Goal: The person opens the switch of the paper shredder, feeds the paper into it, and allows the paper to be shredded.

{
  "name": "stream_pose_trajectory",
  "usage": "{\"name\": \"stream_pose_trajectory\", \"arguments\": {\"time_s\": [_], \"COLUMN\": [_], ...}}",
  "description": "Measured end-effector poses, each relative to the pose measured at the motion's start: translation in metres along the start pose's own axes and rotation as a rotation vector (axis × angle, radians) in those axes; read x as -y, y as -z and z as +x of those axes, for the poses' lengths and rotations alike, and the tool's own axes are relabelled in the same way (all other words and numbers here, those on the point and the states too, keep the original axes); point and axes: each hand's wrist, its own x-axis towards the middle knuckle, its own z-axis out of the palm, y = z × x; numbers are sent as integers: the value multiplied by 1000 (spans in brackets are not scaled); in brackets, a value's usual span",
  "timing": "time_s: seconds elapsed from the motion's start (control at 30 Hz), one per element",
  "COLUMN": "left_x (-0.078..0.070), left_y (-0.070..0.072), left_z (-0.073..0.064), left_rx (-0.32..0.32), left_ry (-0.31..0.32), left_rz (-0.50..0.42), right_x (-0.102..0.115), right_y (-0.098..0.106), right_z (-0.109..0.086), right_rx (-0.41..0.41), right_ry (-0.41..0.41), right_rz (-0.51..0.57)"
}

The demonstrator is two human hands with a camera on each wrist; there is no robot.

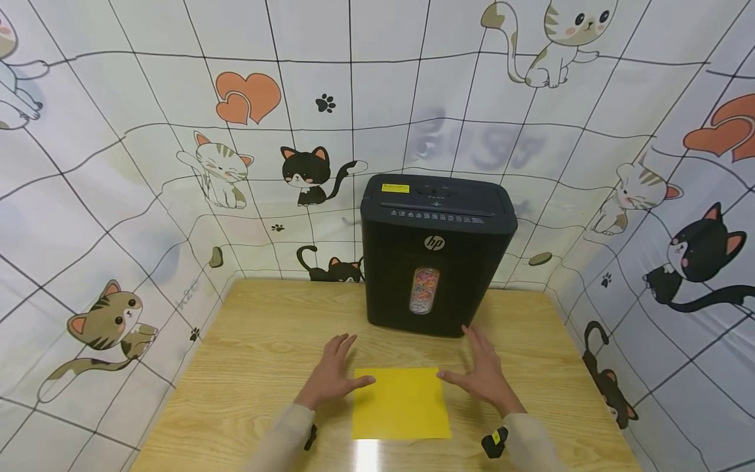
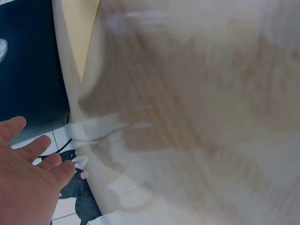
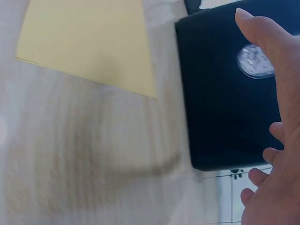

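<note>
Yellow paper lies flat on the wooden table in the head view. At its left side hovers my left hand, fingers spread and thumb overlapping the paper's upper left corner. On the opposite side is my right hand, its thumb pointing in toward the upper right corner. Neither hand holds anything. Just beyond them stands a black HP paper shredder, with colourful shreds behind its small front window. The right wrist view shows the paper beside the shredder, apart from my fingers.
The wooden table meets cloth walls printed with cats and grid lines at its back and sides. A yellow label and a row of white icons mark the shredder's top, around its narrow feed slot. Dark wrist cameras sit below both wrists.
</note>
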Motion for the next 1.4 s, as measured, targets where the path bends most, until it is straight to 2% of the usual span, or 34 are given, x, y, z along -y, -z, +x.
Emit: {"name": "stream_pose_trajectory", "arguments": {"time_s": [0.17,0.4,0.53,0.8,0.97,1.4], "left_x": [-2,-4,-4,-10,-14,-20], "left_y": [-13,-29,-37,-45,-49,-46], "left_z": [-5,-14,-20,-28,-30,-32], "left_rx": [39,85,116,140,161,119], "left_ry": [-44,-29,-50,-75,-80,-122], "left_rz": [30,44,58,137,162,217], "right_x": [0,0,2,0,1,10], "right_y": [-18,-40,-50,-70,-77,-79], "right_z": [-4,-10,-14,-21,-25,-31], "right_rx": [21,87,123,182,221,195], "right_ry": [23,11,16,53,48,63], "right_rz": [2,15,32,26,17,-64]}}
